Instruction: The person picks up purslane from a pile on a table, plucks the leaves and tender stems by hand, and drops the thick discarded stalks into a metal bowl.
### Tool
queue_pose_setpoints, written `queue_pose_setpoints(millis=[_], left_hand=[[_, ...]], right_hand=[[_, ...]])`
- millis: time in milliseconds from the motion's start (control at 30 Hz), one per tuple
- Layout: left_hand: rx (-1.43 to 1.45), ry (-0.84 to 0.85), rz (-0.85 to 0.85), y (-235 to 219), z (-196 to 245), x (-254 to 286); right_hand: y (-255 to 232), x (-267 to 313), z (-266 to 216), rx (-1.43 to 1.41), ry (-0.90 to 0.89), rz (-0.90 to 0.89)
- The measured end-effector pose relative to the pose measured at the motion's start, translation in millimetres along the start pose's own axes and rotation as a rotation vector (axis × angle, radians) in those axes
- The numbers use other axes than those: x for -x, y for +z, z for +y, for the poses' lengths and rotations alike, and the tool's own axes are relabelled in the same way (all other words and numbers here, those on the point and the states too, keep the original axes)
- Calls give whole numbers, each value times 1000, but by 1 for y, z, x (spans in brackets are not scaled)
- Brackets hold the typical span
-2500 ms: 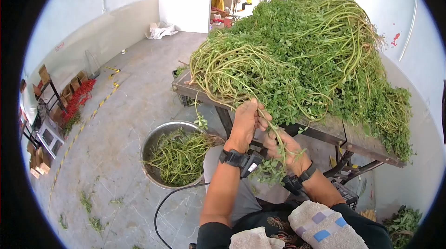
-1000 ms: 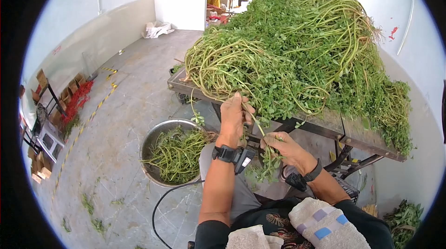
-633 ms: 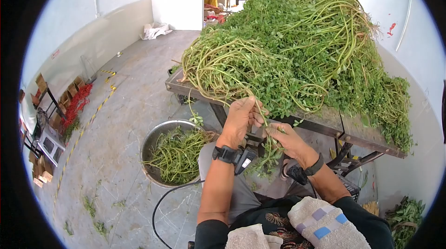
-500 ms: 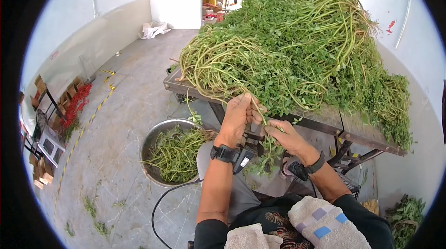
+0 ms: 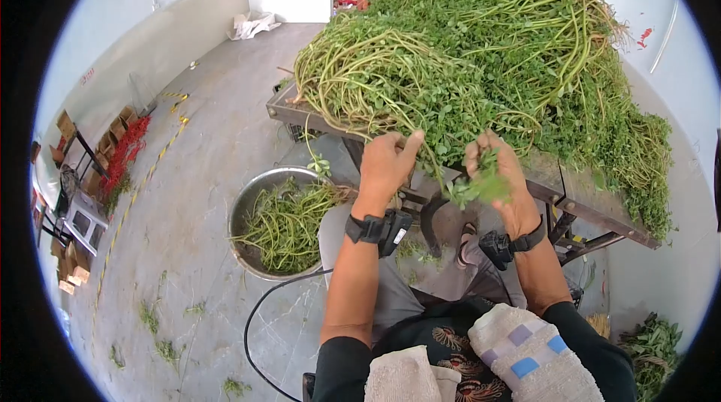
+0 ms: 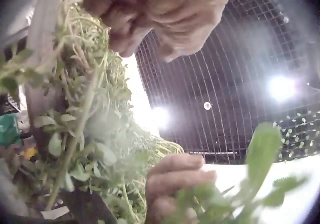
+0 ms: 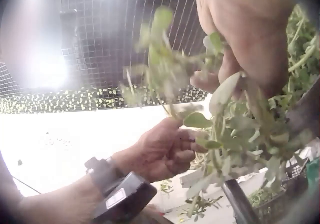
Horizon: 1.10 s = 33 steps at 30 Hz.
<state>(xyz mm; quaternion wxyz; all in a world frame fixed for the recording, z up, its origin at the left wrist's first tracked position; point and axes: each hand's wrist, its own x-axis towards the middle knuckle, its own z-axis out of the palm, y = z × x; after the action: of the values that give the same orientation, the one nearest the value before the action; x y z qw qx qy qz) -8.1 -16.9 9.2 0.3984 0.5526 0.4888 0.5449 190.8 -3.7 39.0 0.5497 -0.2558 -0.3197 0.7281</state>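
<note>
- Left of my hands sits the metal basin (image 5: 239, 216) with a tangle of stems (image 5: 289, 233) in it; those look limp, and I'd expect them to lift as one light clump.
- My left hand (image 5: 385, 168) has its fingers curled, and thumb and fingers seem to pinch a stem (image 5: 432, 160), though the exact contact is hard to see.
- That stem slants down between my hands; I judge it light and bendy, crisp enough to snap, perhaps slick with sap, so a bare, firm length is the place to pinch.
- My right hand (image 5: 509, 165) grips a leafy sprig (image 5: 487, 183), blurred; its leaves look tender and easily bruised, so hold low on its stalk.
- Beyond both hands, the big heap (image 5: 481, 75) covers much of the table (image 5: 542, 169); its long stems look knotted, so they may drag when pulled.
</note>
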Motion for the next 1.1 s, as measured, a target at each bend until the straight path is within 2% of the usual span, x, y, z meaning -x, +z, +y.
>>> queue_pose_setpoints(millis=[67, 100, 167, 200, 267, 300, 367, 400, 467, 500, 567, 600, 633, 667, 700, 800, 867, 967, 1033, 1067, 1100], left_hand=[[-414, 273, 493, 0, -3, -3], [-322, 333, 623, -8, 3, 0], [-174, 572, 1028, -23, 8, 1], [-182, 570, 1019, -37, 4, -2], [-825, 640, 1334, -66, -12, -11], [-828, 641, 1332, -69, -21, -14], [-604, 236, 1038, -73, -40, -19], [-606, 238, 1034, -77, -46, -19], [-13, 57, 614, -83, -57, -21], [-15, 58, 610, -82, -56, -19], [635, -23, 374, -80, -51, -12], [629, -26, 371, -78, -43, -8], [785, -81, 355, -75, -31, -3], [942, -138, 336, -73, -25, -1], [935, -143, 331, -73, -25, -2], [991, -216, 318, -77, -30, -5], [953, -53, 342, -77, -39, -8], [878, -61, 357, -79, -42, -8], [817, -37, 380, -78, -43, -10], [813, -43, 375, -77, -44, -10], [788, 32, 364, -75, -44, -9]], right_hand=[[16, 10, 8, 361, -14, -22], [16, 11, 13, 361, 40, -51], [10, 12, 21, 377, 81, -119], [7, 13, 26, 393, 118, -186], [7, 13, 31, 344, 134, -235], [10, 13, 32, 346, 148, -262], [17, 13, 35, 366, 161, -281], [19, 10, 39, 362, 160, -278], [25, 2, 46, 495, 162, -312], [36, 1, 46, 639, 146, -319], [59, -7, 49, 685, 131, -329], [70, -13, 52, 733, 116, -342], [78, -23, 58, 724, 115, -338], [85, -35, 65, 748, 33, -351], [90, -45, 73, 771, -49, -363], [102, -66, 95, 839, -47, -330], [102, -70, 108, 862, -96, -351], [95, -73, 118, 944, -36, -427], [100, -63, 119, 775, -135, -424], [100, -65, 122, 770, -134, -417], [102, -68, 123, 868, -208, -354]])
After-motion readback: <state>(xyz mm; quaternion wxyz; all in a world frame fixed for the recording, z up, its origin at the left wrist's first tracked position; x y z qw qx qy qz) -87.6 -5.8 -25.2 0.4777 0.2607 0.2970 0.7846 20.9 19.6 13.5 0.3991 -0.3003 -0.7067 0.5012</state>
